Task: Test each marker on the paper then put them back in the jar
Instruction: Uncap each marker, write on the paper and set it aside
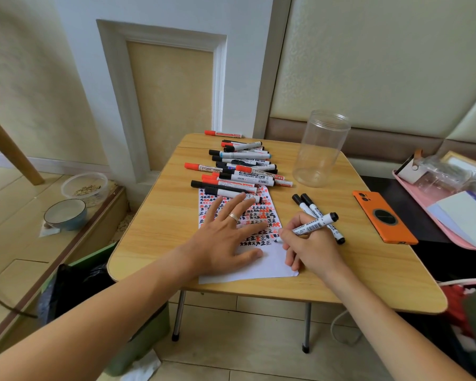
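A white paper [261, 266] covered in red and black marks lies on the small wooden table [154, 229]. My left hand [226, 235] lies flat on the paper with fingers spread. My right hand [308, 248] grips a black whiteboard marker [311, 226] with its tip on the paper's right edge, its cap end pointing up to the right. Two more black markers [307, 206] lie just behind my right hand. A pile of several red, black and blue markers [239, 169] covers the paper's far end. The clear plastic jar [320, 149] stands upright at the back right with nothing in it.
An orange phone [382, 217] lies face down near the table's right edge. A pink tray [434, 204] with clutter sits further right. On the floor to the left are a bowl [65, 214], a clear container [84, 185] and a green bin [138, 342].
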